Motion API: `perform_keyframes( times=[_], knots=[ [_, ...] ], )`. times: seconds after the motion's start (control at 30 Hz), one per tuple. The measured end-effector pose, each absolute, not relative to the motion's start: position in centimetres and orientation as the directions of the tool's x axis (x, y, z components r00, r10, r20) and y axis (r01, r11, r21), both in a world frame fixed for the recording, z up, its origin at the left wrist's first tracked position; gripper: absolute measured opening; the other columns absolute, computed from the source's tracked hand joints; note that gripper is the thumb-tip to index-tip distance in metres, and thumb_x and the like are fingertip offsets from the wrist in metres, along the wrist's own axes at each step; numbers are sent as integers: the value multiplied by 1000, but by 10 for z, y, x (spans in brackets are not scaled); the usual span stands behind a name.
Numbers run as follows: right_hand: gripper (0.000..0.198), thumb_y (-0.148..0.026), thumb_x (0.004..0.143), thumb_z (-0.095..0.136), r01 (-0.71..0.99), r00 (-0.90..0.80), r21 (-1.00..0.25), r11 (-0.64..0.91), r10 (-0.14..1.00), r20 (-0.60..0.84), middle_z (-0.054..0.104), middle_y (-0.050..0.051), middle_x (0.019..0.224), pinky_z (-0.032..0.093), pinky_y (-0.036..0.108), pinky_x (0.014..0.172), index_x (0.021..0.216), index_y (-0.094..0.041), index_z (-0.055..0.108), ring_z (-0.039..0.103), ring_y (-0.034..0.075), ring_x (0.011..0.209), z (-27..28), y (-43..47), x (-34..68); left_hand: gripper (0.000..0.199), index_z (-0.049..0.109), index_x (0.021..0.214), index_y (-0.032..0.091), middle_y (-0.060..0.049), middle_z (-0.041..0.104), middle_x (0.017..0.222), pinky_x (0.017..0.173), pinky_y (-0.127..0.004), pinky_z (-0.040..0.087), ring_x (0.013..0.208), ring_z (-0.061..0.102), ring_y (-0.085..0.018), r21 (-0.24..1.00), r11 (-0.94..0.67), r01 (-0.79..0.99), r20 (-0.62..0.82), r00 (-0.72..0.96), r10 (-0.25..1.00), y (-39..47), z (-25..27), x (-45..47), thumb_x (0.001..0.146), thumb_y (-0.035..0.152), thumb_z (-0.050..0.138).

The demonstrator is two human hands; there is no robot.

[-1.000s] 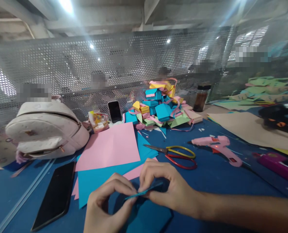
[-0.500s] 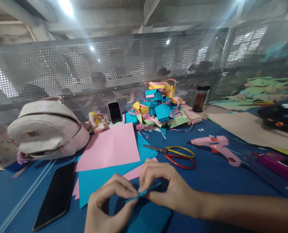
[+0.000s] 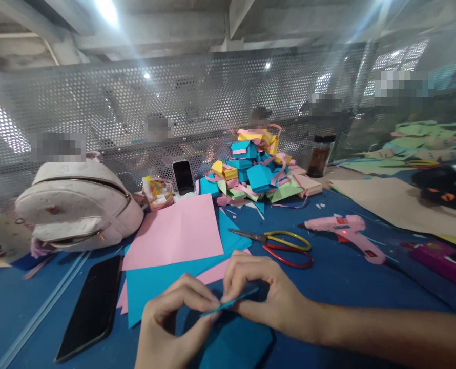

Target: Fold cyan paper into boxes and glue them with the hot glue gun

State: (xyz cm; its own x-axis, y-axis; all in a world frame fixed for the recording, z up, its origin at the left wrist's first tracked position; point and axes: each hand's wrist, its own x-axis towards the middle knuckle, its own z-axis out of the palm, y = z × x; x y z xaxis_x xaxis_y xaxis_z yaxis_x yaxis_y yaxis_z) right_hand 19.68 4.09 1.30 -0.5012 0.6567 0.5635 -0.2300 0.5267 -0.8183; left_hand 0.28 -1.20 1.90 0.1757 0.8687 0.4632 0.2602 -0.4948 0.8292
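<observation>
Low in the head view, a piece of folded blue paper (image 3: 236,342) is between my two hands. Its narrow upper edge is pinched by my left hand (image 3: 178,320) between thumb and fingers. My right hand (image 3: 268,292) pinches the same edge just to the right, so the fingertips of both hands nearly meet. Below the pinched edge the paper spreads out as a wider blue panel, cut off by the bottom of the picture. Just beyond my hands lie blue sheets (image 3: 154,289) with a pink sheet (image 3: 178,230) on top.
Scissors (image 3: 270,243) with yellow and red handles and a pink glue gun (image 3: 345,230) lie right of centre. A phone (image 3: 91,302) is at left, before a white backpack (image 3: 78,205). Coloured paper boxes (image 3: 261,177) are heaped near the perforated metal screen (image 3: 212,97).
Both hands keep the same pinch on the blue paper. The whole scene has shifted very slightly to the right in the picture.
</observation>
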Motion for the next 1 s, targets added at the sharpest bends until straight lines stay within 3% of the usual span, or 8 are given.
perform_keyframes(
  times=[0.2, 1.0],
  knots=[
    [12, -6, 75, 70, -208, -480, -846, 490, 703, 525, 67, 2, 74, 43, 29, 68, 71, -17, 68, 58, 16, 75, 17, 43, 199, 18, 71, 78, 24, 0, 71, 76, 68, -23, 55, 73, 68, -15, 816, -507, 278, 488, 140, 862, -7, 18, 0, 77, 6, 69],
    [10, -8, 75, 70, -161, -474, -855, 493, 721, 505, 66, 2, 76, 44, 29, 69, 73, -18, 69, 59, 16, 77, 16, 47, 197, 13, 68, 71, 20, -1, 68, 71, 63, -24, 54, 69, 65, -15, 802, -507, 315, 496, 119, 860, -3, 18, -2, 78, 9, 69]
  ],
)
